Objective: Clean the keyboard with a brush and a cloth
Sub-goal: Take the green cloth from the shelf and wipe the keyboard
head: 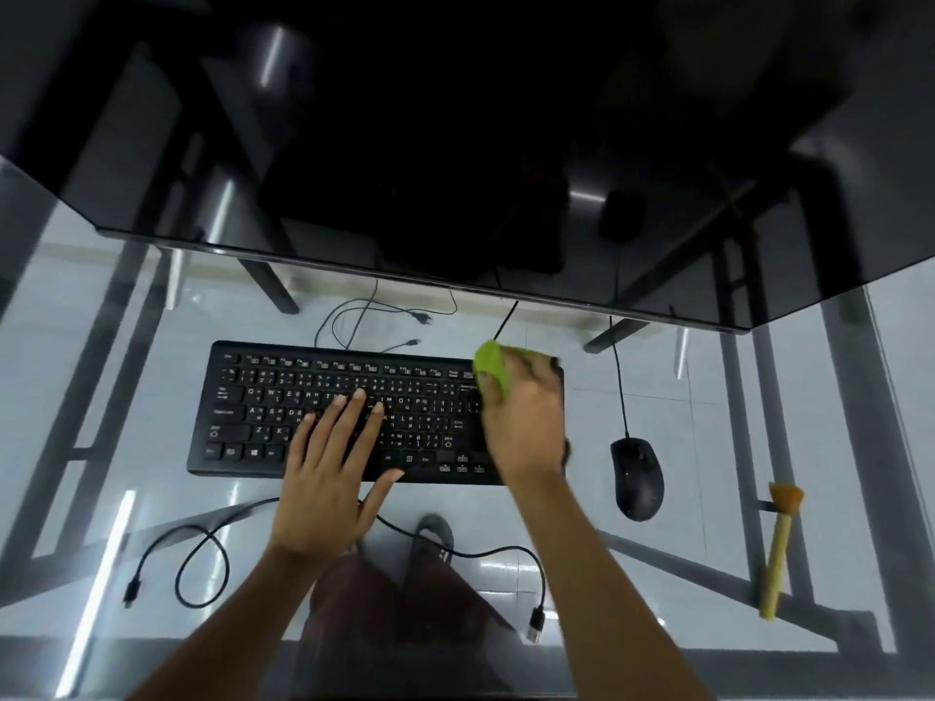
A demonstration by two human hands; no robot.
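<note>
Two hands over black keyboard (324, 397) on glass desk (76, 376). Left hand (329, 478) flat, fingers straight and spread, pressing middle keys, holding nothing. Right hand (526, 417) at keyboard's right end, fingers curled around green cloth (491, 366), slightly blurred. Brush (779, 543) lies on desk well right, beyond black mouse (637, 478). Loose black cable (202, 564) near desk front edge.

Glass desk (835, 447) over pale tiled floor (126, 346), dark raised shelf (455, 144)
</note>
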